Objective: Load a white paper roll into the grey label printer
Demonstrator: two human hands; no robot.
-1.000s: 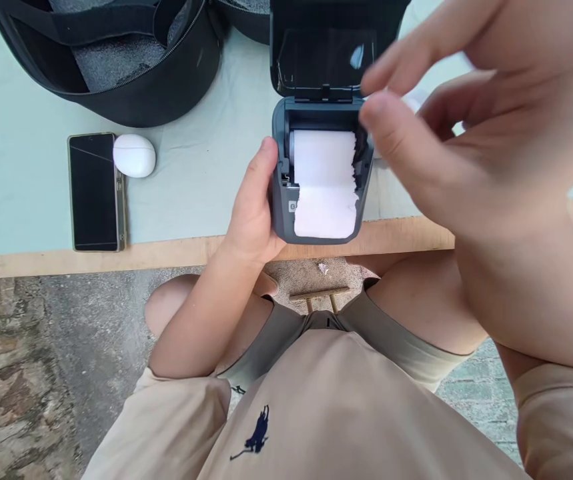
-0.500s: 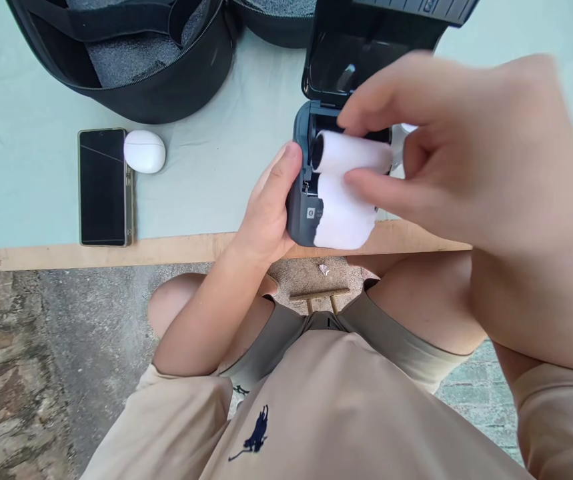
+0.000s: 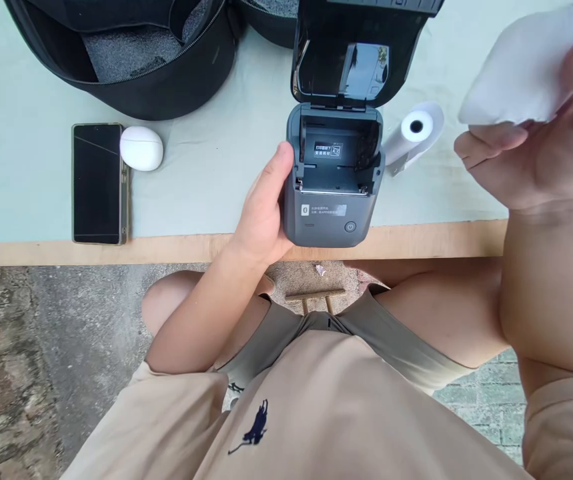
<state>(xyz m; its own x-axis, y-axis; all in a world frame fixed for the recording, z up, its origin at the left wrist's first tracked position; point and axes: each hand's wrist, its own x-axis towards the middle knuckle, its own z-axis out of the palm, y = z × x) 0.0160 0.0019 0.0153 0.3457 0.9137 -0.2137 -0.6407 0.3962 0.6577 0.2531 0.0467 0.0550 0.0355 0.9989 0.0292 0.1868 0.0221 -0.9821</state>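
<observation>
My left hand (image 3: 265, 207) grips the left side of a dark grey label printer (image 3: 327, 220) near the table's front edge. The printer's black lid (image 3: 336, 60) stands raised, and its paper bay is bare inside. At the far right, my right hand (image 3: 551, 147) is closed on a white paper roll (image 3: 516, 67) whose loose end hangs to the left. The roll's core is hidden by the hand and the frame's edge. Just right of the printer lies another paper roll (image 3: 415, 130), its dark core facing up.
A black zippered case (image 3: 166, 87) with grey foam lies open at the upper left, and part of a second one shows beside it. A phone (image 3: 97, 183) and a white earbud case (image 3: 141, 149) lie on the left. The table's wooden edge (image 3: 191, 248) runs across the front.
My right hand has lifted the paper roll out of the printer and carried it to the far right. The bay and the other roll are now in sight. My left hand keeps its hold.
</observation>
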